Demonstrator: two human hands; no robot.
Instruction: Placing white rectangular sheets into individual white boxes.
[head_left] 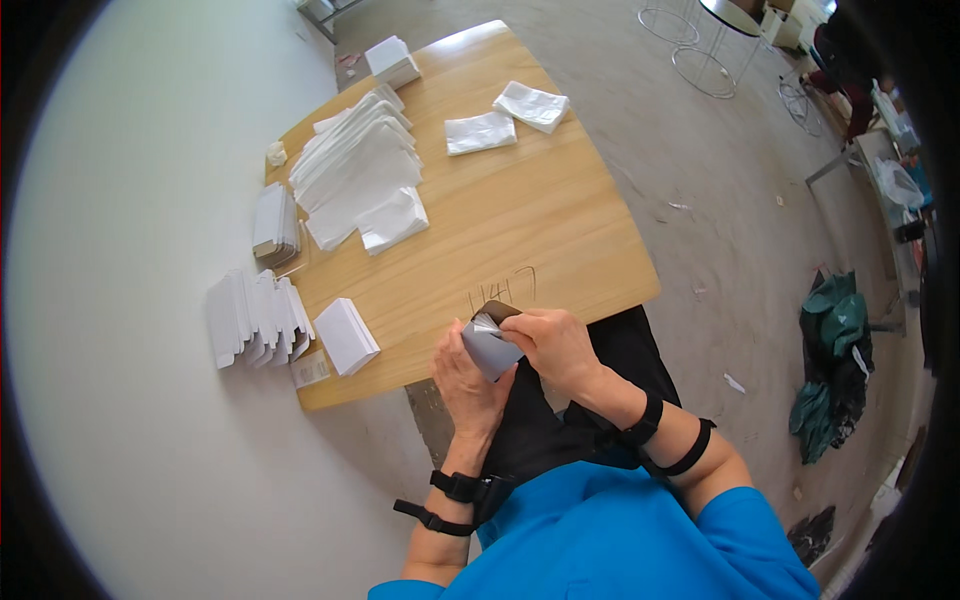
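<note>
Close in front of me, at the near edge of the wooden table (pixel 520 220), my left hand (pixel 466 388) is wrapped round a small white carton (pixel 492 354), seen in shade. Its top end stands open, with a darker flap raised on the far side. A crinkled whitish plastic bag (pixel 485 323) shows in the opening. My right hand (pixel 560 345) has its fingertips pinched on the bag at the carton's mouth; the fingertips are partly hidden. Left of my hands a white carton (pixel 346 337) lies on the table.
Fanned white plastic bags (pixel 355 165) cover the table's left side. Two bag bundles (pixel 480 133) lie farther right. Folded cartons (pixel 258 315) stand at the left edge, beside a wall (pixel 140 300). A green and black heap (pixel 833 350) lies on the floor at right; a person (pixel 848 70) is far right.
</note>
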